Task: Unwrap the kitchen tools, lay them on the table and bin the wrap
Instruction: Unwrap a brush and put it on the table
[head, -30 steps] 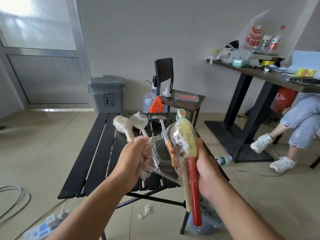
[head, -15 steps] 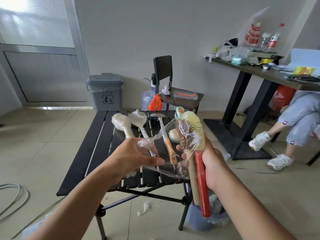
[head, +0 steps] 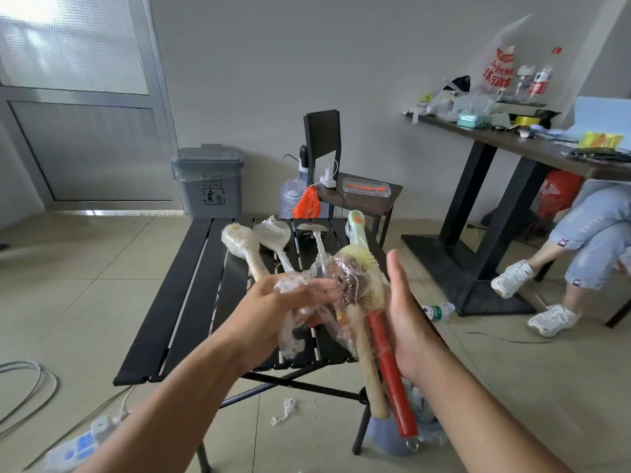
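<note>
**Peeling the wrap off a pair of brushes**

The left hand [head: 290, 302] is closed on a bunch of loose wrap [head: 293, 322], which hangs below its fingers and stretches across to the brushes [head: 358, 288] just to its right. I think it holds the film bunched so that one pull can strip a long piece at once.

The right hand [head: 406, 322] stands flat and open, fingers up, with its palm against the red handle [head: 389, 367]. It seems to support the bundle from the side and not to grip it, maybe so that the film can slide past around the handles. Whether the thumb holds the bundle from behind, I cannot tell. The bristle heads are at the fingertips, still partly covered with film; the handles point down past the wrist.

Beyond both hands, four more tools [head: 273, 247] lie on the table [head: 177, 302], most of them still wrapped, so the task is far from done. A bin [head: 392, 435] stands low under the right wrist, close for dropping the wrap; a second, grey one [head: 210, 184] stands well beyond the table.
</note>
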`<state>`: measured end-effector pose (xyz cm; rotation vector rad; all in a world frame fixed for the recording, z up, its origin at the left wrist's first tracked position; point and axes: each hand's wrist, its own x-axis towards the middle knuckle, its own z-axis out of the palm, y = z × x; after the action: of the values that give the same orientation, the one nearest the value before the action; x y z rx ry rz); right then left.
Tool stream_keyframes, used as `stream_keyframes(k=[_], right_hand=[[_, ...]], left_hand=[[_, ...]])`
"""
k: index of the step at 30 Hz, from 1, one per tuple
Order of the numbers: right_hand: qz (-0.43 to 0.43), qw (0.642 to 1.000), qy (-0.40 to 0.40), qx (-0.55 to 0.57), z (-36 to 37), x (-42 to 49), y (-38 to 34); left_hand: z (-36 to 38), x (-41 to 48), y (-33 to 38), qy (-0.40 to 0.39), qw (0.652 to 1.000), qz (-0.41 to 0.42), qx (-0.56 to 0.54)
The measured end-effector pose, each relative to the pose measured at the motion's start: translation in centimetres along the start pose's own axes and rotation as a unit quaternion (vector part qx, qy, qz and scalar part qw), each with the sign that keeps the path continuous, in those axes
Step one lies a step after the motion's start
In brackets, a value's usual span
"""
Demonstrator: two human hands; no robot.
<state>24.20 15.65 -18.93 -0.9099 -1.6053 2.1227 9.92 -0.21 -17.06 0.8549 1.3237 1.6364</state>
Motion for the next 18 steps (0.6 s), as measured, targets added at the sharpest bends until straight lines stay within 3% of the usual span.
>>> stream_keyframes(k=[10, 15, 18], right_hand=[[-0.111, 0.994, 0.021, 0.000, 0.4, 1.1, 2.2], [-0.119, 0.987, 0.107, 0.006, 0.2, 1.7, 1.9], [-0.139, 0.982, 0.130, 0.014, -0.2, 1.9, 1.5]], left_hand=[[-0.5, 0.2, -0.1, -0.049, 0.990, -0.001, -0.134], [-1.4, 1.1, -0.7, 0.052, 0.972, -0.035, -0.226], [-1.8, 1.2, -0.6, 0.115, 0.970, -0.037, -0.210]])
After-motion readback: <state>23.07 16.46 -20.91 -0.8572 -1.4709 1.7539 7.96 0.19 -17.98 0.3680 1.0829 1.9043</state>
